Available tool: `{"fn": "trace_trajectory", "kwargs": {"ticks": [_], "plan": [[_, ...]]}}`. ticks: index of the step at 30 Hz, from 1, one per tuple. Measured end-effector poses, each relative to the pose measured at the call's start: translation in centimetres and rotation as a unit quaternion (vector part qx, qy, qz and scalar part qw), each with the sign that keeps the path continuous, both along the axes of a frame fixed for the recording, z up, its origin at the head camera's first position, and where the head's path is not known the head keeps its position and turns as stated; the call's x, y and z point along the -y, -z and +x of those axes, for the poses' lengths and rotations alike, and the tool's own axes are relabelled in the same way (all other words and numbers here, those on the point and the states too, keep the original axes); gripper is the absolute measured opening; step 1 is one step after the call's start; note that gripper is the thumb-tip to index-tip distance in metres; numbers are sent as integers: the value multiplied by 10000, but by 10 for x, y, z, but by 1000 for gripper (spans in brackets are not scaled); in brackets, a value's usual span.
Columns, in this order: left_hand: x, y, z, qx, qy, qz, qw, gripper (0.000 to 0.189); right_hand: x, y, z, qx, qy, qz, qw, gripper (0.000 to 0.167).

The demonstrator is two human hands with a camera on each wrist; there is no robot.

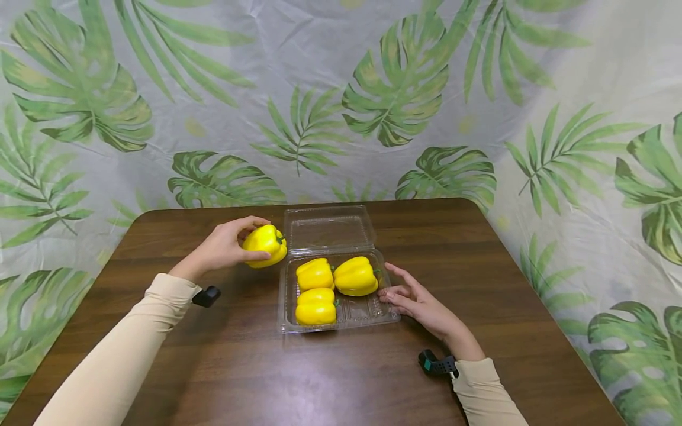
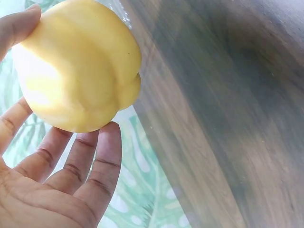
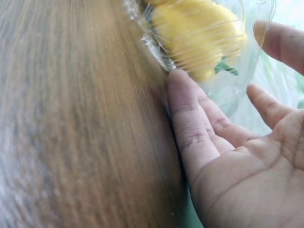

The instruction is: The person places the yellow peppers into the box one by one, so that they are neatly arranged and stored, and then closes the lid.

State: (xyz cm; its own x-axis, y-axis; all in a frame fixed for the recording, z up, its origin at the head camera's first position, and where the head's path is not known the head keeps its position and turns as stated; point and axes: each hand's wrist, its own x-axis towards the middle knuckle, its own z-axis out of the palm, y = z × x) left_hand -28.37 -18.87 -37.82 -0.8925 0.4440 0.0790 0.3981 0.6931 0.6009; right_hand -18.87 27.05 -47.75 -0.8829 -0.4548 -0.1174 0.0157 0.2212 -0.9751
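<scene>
My left hand (image 1: 225, 244) holds a yellow bell pepper (image 1: 263, 244) above the table, left of a clear plastic clamshell box (image 1: 356, 310). In the left wrist view, thumb and fingertips grip that pepper (image 2: 78, 66) at its sides. Three more yellow bell peppers sit in the box: a back left one (image 1: 314, 275), a front left one (image 1: 317, 307) and a back right one (image 1: 356, 277). The box's front right part shows bare plastic. My right hand (image 1: 421, 305) touches the box's right side, with fairly straight fingers (image 3: 183, 104) against its wall in the right wrist view.
The hinged clear lid (image 1: 327, 231) lies folded back behind the box. Everything stands on a dark brown wooden table (image 1: 240, 367) with rounded far corners. A leaf-patterned cloth (image 1: 319, 89) hangs behind it. Dark bands are worn on both wrists.
</scene>
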Motion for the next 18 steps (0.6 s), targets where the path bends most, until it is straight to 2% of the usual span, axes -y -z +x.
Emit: {"fn": "trace_trajectory", "kwargs": {"ticks": [8, 18], "plan": [[-11, -6, 2, -97, 121, 57, 9999, 70, 0, 0, 0, 2, 6, 8, 10000, 69], [-31, -13, 10, 29, 356, 213, 9991, 70, 0, 0, 0, 12, 5, 2, 10000, 69]]}}
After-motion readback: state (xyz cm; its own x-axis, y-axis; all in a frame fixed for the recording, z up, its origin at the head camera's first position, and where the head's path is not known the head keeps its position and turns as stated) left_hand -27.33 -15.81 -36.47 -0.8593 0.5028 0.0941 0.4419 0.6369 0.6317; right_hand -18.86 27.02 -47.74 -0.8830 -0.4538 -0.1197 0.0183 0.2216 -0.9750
